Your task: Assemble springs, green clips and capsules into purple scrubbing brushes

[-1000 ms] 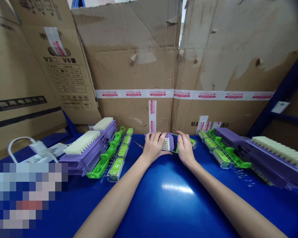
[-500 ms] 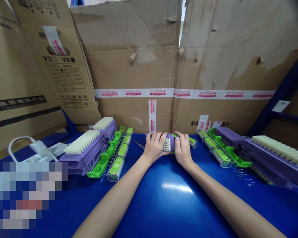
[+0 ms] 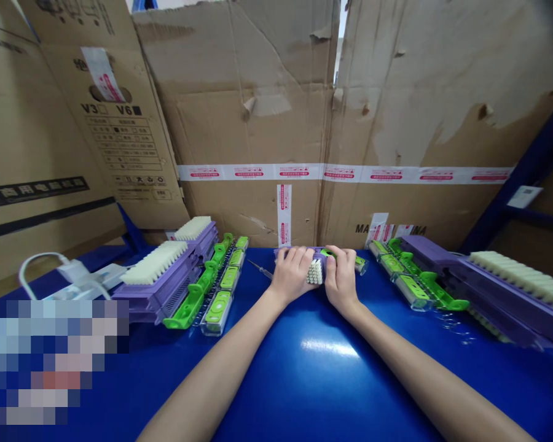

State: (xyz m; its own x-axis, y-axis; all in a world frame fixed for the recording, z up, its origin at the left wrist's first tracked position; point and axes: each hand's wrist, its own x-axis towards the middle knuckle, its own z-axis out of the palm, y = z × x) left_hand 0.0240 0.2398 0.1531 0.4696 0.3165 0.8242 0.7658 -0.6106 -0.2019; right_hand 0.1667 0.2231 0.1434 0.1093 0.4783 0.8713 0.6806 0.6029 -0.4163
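Observation:
Between my two hands, near the back of the blue table, is a purple brush head [image 3: 314,271] with white bristles turned toward me. My left hand [image 3: 291,276] is wrapped over its left part, fingers bent over the top. At its right end, my right hand [image 3: 343,279] grips with bent fingers and thumb, by a bright green part [image 3: 330,252]. The hands cover much of the purple body. A thin pointed tool, like a screwdriver [image 3: 260,268], lies just left of my left hand. Behind my right hand shows a clear and green piece [image 3: 360,265].
Purple brush units [image 3: 154,270] with cream bristles stand at left, beside green brackets [image 3: 198,291] and clear-green strips [image 3: 217,313]. Similar purple units [image 3: 511,288] and green brackets [image 3: 433,291] lie at right. Cardboard [image 3: 249,135] walls the back. A white power strip [image 3: 101,279] is far left.
The brush head has turned slightly in my hands, and its bristle face has shifted a little to the right. My right hand's fingers have moved slightly right, uncovering more green.

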